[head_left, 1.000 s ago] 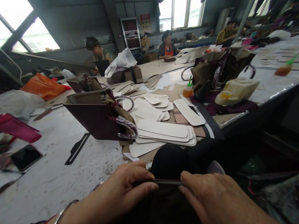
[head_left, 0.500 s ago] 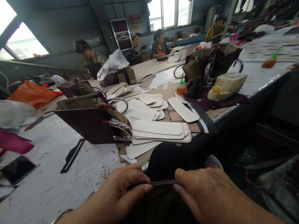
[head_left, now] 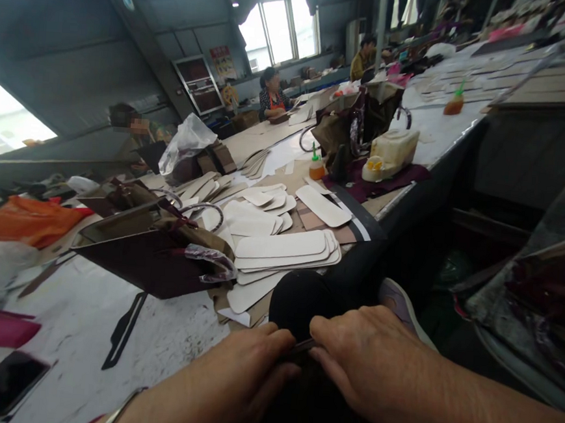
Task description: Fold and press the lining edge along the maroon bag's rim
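My left hand and my right hand are both closed, pinching the top edge of a dark leather piece held in my lap at the bottom of the view. The fingertips of the two hands nearly meet over that edge. Most of the dark piece is hidden under my hands and forearms. Just beyond my hands lies a stack of cream oblong cut pieces on the worktable. A maroon handbag with plastic-wrapped handles stands left of the stack.
A glue bottle and a cream container sit further along the table. An orange bag, a phone and a black strap lie at left. Three other people sit at the far end. A dark gap runs along the table's right edge.
My hands have drawn closer together on the dark piece's edge, so less of it shows between them. The view has swung right and tilted, shifting the table contents leftward.
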